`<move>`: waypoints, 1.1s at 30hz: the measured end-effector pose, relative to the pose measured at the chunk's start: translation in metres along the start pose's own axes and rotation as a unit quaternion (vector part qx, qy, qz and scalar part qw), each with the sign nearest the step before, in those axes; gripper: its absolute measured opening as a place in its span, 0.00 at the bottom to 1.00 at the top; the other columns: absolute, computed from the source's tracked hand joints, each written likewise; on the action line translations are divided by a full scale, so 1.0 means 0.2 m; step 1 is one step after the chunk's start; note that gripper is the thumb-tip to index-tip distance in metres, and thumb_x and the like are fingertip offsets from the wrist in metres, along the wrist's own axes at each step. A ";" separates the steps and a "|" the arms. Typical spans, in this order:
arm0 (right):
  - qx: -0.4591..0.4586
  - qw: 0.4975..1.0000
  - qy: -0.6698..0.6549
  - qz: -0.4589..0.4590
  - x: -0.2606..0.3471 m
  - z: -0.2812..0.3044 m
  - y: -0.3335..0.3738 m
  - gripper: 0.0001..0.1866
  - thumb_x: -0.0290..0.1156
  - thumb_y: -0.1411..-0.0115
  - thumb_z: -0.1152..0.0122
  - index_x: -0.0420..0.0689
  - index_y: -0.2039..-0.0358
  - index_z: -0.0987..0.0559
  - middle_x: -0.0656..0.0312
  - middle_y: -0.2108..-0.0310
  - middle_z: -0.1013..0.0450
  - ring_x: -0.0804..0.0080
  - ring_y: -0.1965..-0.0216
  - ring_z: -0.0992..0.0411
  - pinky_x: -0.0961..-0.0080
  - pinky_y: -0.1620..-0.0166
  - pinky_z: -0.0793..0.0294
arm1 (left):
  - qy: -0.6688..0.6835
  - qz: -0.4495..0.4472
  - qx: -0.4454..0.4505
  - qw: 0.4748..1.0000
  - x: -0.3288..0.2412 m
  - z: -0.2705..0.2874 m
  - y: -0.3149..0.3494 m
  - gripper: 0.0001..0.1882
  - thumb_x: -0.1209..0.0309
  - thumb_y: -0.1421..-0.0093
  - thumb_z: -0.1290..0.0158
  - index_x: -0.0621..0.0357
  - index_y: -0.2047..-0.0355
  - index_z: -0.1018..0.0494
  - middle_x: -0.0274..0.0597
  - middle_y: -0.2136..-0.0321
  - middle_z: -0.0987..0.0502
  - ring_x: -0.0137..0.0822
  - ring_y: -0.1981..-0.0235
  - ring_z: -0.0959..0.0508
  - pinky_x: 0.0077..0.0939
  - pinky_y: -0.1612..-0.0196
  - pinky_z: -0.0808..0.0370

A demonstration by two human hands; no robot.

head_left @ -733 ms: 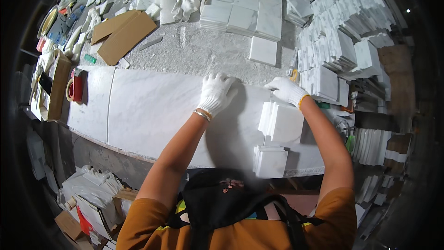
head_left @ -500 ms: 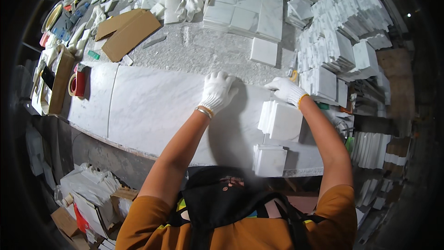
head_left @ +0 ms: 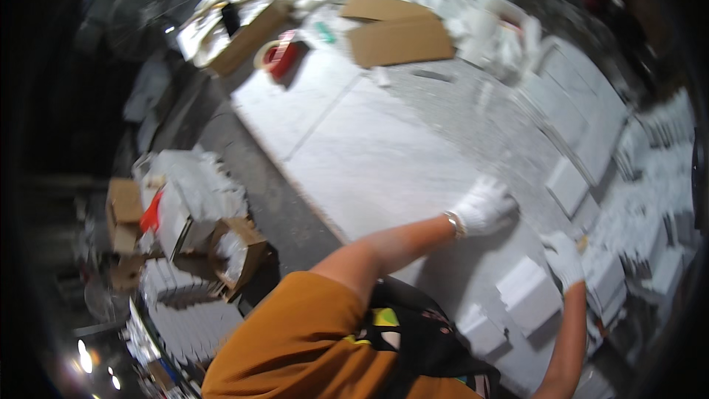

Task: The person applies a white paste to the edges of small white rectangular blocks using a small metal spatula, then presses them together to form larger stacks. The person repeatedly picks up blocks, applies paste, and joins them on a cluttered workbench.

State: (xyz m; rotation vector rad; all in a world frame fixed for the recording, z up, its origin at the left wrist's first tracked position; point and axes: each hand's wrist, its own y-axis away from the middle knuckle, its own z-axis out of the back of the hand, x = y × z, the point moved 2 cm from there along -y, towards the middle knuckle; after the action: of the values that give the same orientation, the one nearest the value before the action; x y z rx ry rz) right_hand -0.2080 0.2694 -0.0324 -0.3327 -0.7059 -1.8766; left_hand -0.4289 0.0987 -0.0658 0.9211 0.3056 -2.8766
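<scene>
My left hand (head_left: 484, 205), in a white knit glove, rests on the long white marble slab (head_left: 369, 155), close to its far edge. Its fingers look loosely spread and hold nothing that I can make out. Further right, my right hand (head_left: 565, 257), gloved the same way, is at the slab's far edge beside the stacked tiles; motion smears its fingers. A small stack of white marble tiles (head_left: 530, 297) stands on the slab between my forearms, with another small stack (head_left: 480, 329) nearer to me.
Brown cardboard pieces (head_left: 402, 37) lie on the dusty table behind the slab. A red tape dispenser (head_left: 282, 58) sits at its left end, near an open box (head_left: 247, 44). Larger marble tiles (head_left: 580, 103) are piled at the back right. Cartons (head_left: 233, 247) stand on the left.
The whole view has swung and tilted to the left, bringing cartons and a fan more into sight. Both hands keep about the same places along the slab.
</scene>
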 end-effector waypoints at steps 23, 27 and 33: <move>0.003 0.999 -0.029 -0.025 -0.07 0.00 0.01 0.15 0.23 0.53 0.45 0.36 0.63 0.18 0.48 0.68 0.24 0.51 0.61 0.26 0.63 0.53 0.28 | 0.013 0.000 -0.014 1.000 0.01 0.00 0.02 0.16 0.58 0.47 0.41 0.51 0.60 0.24 0.42 0.62 0.28 0.45 0.55 0.30 0.42 0.48 0.34; 0.022 1.000 -0.017 -0.009 -0.16 -0.01 0.06 0.17 0.25 0.50 0.42 0.36 0.58 0.19 0.48 0.62 0.23 0.52 0.57 0.26 0.64 0.50 0.28 | 0.042 -0.018 0.002 0.999 0.02 0.00 0.00 0.16 0.57 0.44 0.43 0.51 0.60 0.24 0.43 0.62 0.27 0.46 0.55 0.29 0.42 0.47 0.34; -0.138 0.980 -0.101 -0.105 0.12 0.21 0.22 0.22 0.26 0.44 0.38 0.35 0.48 0.24 0.50 0.49 0.26 0.59 0.47 0.29 0.70 0.42 0.33 | 0.013 0.015 0.044 0.999 0.01 0.03 -0.03 0.19 0.56 0.40 0.48 0.47 0.51 0.26 0.47 0.52 0.27 0.53 0.50 0.27 0.50 0.50 0.29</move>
State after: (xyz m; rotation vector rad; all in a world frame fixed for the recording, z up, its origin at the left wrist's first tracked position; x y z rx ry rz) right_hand -0.1821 0.2648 0.0276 -0.6545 -0.6346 -2.1687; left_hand -0.4352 0.1034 -0.0604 0.9683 0.1679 -2.8743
